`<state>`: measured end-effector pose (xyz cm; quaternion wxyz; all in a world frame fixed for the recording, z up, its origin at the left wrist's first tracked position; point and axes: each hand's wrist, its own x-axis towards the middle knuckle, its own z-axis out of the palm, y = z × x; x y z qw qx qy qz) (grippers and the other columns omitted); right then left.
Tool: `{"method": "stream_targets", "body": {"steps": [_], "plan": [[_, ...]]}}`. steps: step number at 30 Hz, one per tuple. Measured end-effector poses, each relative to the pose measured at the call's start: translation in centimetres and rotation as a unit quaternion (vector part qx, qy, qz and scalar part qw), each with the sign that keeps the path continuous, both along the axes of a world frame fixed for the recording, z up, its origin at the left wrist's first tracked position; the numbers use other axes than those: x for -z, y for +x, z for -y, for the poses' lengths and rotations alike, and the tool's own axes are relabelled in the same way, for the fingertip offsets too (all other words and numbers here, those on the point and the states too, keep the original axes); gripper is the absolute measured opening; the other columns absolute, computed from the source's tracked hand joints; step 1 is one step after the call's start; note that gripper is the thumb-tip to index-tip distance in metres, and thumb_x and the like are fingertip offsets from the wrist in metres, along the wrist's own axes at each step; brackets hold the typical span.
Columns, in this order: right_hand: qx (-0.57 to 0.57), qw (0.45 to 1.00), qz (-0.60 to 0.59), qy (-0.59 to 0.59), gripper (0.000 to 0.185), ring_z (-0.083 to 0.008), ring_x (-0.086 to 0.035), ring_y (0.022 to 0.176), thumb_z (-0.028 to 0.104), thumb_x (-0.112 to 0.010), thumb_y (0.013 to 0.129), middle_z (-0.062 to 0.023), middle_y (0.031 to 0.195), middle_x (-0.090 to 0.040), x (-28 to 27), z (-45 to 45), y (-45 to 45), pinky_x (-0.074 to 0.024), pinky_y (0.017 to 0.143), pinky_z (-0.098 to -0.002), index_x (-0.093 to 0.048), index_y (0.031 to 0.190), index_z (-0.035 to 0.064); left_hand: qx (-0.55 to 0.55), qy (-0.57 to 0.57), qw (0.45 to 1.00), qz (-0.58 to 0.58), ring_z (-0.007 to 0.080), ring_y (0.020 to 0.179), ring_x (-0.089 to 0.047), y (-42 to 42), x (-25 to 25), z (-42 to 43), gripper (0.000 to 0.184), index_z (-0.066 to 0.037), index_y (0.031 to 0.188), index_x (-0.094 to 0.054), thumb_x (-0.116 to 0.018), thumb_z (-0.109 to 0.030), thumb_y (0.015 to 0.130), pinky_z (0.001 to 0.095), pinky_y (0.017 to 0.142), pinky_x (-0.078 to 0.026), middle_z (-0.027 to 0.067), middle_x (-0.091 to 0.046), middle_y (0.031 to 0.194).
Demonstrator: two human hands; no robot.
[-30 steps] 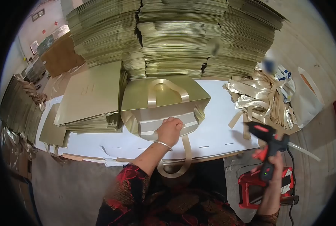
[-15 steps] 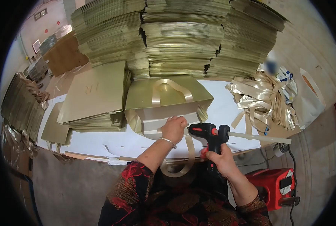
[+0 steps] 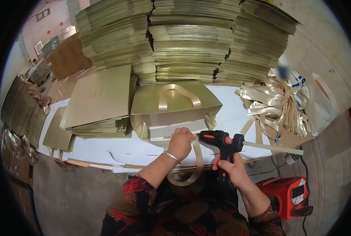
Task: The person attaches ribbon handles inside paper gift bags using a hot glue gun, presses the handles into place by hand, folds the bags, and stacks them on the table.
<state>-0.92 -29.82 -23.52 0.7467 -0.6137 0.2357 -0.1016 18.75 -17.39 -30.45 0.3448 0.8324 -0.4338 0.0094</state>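
A gold paper bag (image 3: 177,94) lies on the table with its white-lined mouth toward me. One ribbon handle (image 3: 179,89) arches over its far panel, and a second ribbon loop (image 3: 200,157) hangs from the near side over the table edge. My left hand (image 3: 180,144), fingers bent and pressed together, is at the bag's near rim; its fingertips are partly hidden. In my right hand (image 3: 233,171) is a black-and-red glue gun (image 3: 222,142), gripped by the handle. Its nozzle points left, close to my left fingertips. A long glue stick (image 3: 274,148) sticks out of its back.
Tall stacks of flat gold bags (image 3: 191,43) rise behind the work. More folded bags (image 3: 98,96) lie at left. A heap of ribbons (image 3: 278,102) sits at right, beside a white bag (image 3: 323,104). Below right stands a red case (image 3: 281,192) with a phone on it.
My left hand has shifted slightly and its fingers have turned at the bag's rim. The glue gun has moved a little to the right and down, still in my right hand.
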Motion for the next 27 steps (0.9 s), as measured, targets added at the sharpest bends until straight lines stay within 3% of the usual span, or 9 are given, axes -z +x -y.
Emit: {"method": "stream_targets", "body": {"steps": [3, 5, 8, 10, 14, 18, 22, 24, 27], "plan": [[-0.023, 0.999, -0.022, -0.022, 0.028, -0.0173, -0.064, 0.076, 0.001, -0.062, 0.083, -0.0107, 0.087, -0.064, 0.4, 0.4, 0.5, -0.0521, 0.069, -0.0303, -0.049, 0.108, -0.0033, 0.031, -0.049, 0.998, 0.028, 0.0296, 0.095, -0.054, -0.3, -1.1, -1.3, 0.008, -0.007, 0.082, -0.066, -0.06, -0.008, 0.077, 0.0427, 0.081, -0.044, 0.0079, -0.061, 0.094], [-0.039, 0.997, -0.046, -0.037, 0.028, -0.0171, -0.064, 0.076, 0.001, -0.062, 0.083, -0.0103, 0.087, -0.063, 0.4, 0.5, 0.5, -0.052, 0.069, -0.0302, -0.049, 0.107, -0.0031, -0.022, -0.086, 0.974, 0.208, 0.0272, 0.094, -0.055, -1.2, -3.7, -3.8, 0.01, -0.009, 0.08, -0.064, -0.06, -0.006, 0.072, 0.0391, 0.076, -0.041, 0.0048, -0.061, 0.089], [-0.032, 0.999, -0.041, -0.015, 0.028, -0.0175, -0.064, 0.076, 0.0, -0.062, 0.083, -0.0103, 0.086, -0.063, 0.0, 0.1, 0.0, -0.0526, 0.069, -0.0309, -0.049, 0.107, -0.0029, -0.079, -0.009, 0.96, 0.267, 0.026, 0.092, -0.057, -1.1, -3.7, -8.9, 0.025, -0.012, 0.089, -0.065, -0.061, -0.001, 0.067, 0.0358, 0.073, -0.041, 0.003, -0.061, 0.09], [-0.028, 0.999, -0.033, -0.003, 0.028, -0.0224, -0.064, 0.076, -0.002, -0.058, 0.082, -0.015, 0.088, -0.062, 0.0, -0.1, -0.2, -0.0542, 0.069, -0.0333, -0.048, 0.109, -0.0037, -0.061, 0.014, 0.967, 0.246, 0.0255, 0.092, -0.057, -1.5, -2.5, -11.2, 0.024, -0.012, 0.088, -0.065, -0.061, -0.001, 0.068, 0.0363, 0.074, -0.041, 0.0028, -0.062, 0.091], [-0.058, 0.998, -0.033, 0.01, 0.026, -0.0223, -0.065, 0.076, -0.002, -0.058, 0.081, -0.0131, 0.086, -0.063, 0.0, -1.0, 0.4, -0.0546, 0.069, -0.0341, -0.051, 0.107, -0.002, -0.036, 0.003, 0.98, 0.197, 0.02, 0.091, -0.057, -1.6, -1.5, -11.9, 0.016, -0.011, 0.085, -0.064, -0.06, -0.004, 0.071, 0.0366, 0.072, -0.04, 0.0009, -0.061, 0.09], [-0.109, 0.993, -0.01, 0.054, 0.025, -0.0188, -0.066, 0.075, 0.002, -0.063, 0.082, -0.0112, 0.087, -0.065, 0.4, -2.6, 2.1, -0.0529, 0.068, -0.0308, -0.053, 0.105, -0.0017, -0.028, 0.019, 0.982, 0.186, 0.0209, 0.093, -0.056, -1.4, -1.6, -12.2, 0.021, -0.014, 0.091, -0.067, -0.06, -0.005, 0.073, 0.0372, 0.072, -0.04, 0.0014, -0.061, 0.095], [-0.161, 0.987, -0.012, 0.013, 0.022, -0.0202, -0.065, 0.076, 0.0, -0.06, 0.081, -0.0103, 0.085, -0.064, 1.9, -3.5, 4.0, -0.0523, 0.071, -0.0317, -0.053, 0.102, 0.0001, -0.035, 0.046, 0.986, 0.154, 0.0241, 0.096, -0.057, -1.5, -1.6, -12.3, 0.028, -0.015, 0.095, -0.069, -0.061, -0.002, 0.072, 0.0384, 0.076, -0.042, 0.0036, -0.061, 0.101], [-0.167, 0.985, -0.009, -0.039, 0.025, -0.0144, -0.064, 0.07, 0.011, -0.065, 0.084, -0.0086, 0.082, -0.066, 3.0, -3.7, 4.3, -0.0485, 0.056, -0.0278, -0.055, 0.103, -0.0006, -0.045, 0.045, 0.989, 0.137, 0.025, 0.099, -0.057, -1.6, -1.7, -12.3, 0.03, -0.015, 0.097, -0.069, -0.06, -0.002, 0.072, 0.0396, 0.079, -0.043, 0.004, -0.061, 0.103], [-0.173, 0.983, -0.032, -0.052, 0.028, -0.014, -0.064, 0.069, 0.014, -0.067, 0.083, -0.0087, 0.082, -0.066, 2.4, -3.7, 3.8, -0.0477, 0.055, -0.0272, -0.055, 0.103, -0.0009, -0.055, 0.044, 0.989, 0.13, 0.0259, 0.103, -0.057, -2.0, -1.1, -12.5, 0.032, -0.015, 0.101, -0.069, -0.06, -0.002, 0.072, 0.0415, 0.082, -0.043, 0.0052, -0.06, 0.106]]}}
